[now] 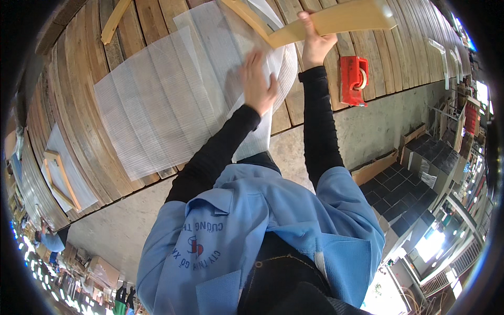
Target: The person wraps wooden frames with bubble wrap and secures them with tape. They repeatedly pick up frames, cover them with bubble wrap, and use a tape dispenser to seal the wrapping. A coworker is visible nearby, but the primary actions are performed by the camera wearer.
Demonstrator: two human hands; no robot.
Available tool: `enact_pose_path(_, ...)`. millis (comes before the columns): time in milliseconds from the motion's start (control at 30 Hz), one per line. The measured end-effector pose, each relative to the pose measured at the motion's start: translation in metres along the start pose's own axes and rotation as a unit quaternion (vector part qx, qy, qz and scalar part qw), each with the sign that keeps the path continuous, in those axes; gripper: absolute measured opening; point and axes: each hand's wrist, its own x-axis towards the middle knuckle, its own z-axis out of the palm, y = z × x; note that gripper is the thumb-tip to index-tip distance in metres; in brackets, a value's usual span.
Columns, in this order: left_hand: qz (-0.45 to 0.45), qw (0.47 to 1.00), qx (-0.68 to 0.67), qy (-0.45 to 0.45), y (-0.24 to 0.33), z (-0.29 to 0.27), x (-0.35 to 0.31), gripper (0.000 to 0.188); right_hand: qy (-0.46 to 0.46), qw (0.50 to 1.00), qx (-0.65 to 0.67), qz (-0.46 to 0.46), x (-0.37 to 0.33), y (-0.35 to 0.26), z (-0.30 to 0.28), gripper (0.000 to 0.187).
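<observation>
My right hand [317, 44] is closed around a flat, yellowish wooden frame piece [346, 20], with the thumb lying over its face. A narrower arm of wood [247, 16] meets its left end at an angle; it looks like one joined frame part. Below that corner, my left hand [257, 84] has its fingers stretched out, slightly blurred, over the white foam sheet [157, 105]. Nothing shows in its grasp. The sheet spreads leftward over the slatted wooden table, and a folded part of it [283, 73] curves up beside the left hand.
Right of my right forearm, a red tape dispenser [353, 81] sits near the table's edge. Another wooden piece [115, 22] lies at the far left. At left, a wooden frame [62, 178] rests on foam. Cardboard boxes [375, 168] stand on the right, and a person [51, 241] is at lower left.
</observation>
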Motion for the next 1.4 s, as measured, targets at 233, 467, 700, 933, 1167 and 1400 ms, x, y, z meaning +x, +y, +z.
enact_pose_path(233,-0.007,0.902,0.402,-0.157,-0.16,-0.097,-0.075,0.068,0.126,0.987,0.034,-0.095,0.001,-0.124,-0.046,0.022)
enact_pose_path(467,0.145,0.835,0.455,-0.273,-0.096,-0.097,-0.023,0.062,0.178,0.983,-0.007,-0.034,-0.048,-0.195,-0.122,0.062)
enact_pose_path(700,0.232,0.823,0.458,-0.243,-0.148,-0.007,-0.038,0.056,0.255,0.965,-0.052,-0.012,-0.098,-0.233,-0.13,0.072)
enact_pose_path(933,0.031,0.926,0.212,-0.31,-0.085,0.026,0.0,0.054,0.215,0.974,0.029,0.061,-0.122,-0.252,-0.149,0.069)
enact_pose_path(1167,0.042,0.986,0.136,-0.092,-0.09,-0.061,-0.117,0.067,0.188,0.978,0.057,0.068,-0.138,-0.189,-0.089,0.043)
enact_pose_path(1400,-0.027,0.904,0.36,-0.231,-0.155,-0.164,-0.152,0.079,0.178,0.98,-0.086,0.012,-0.149,-0.15,-0.043,0.033)
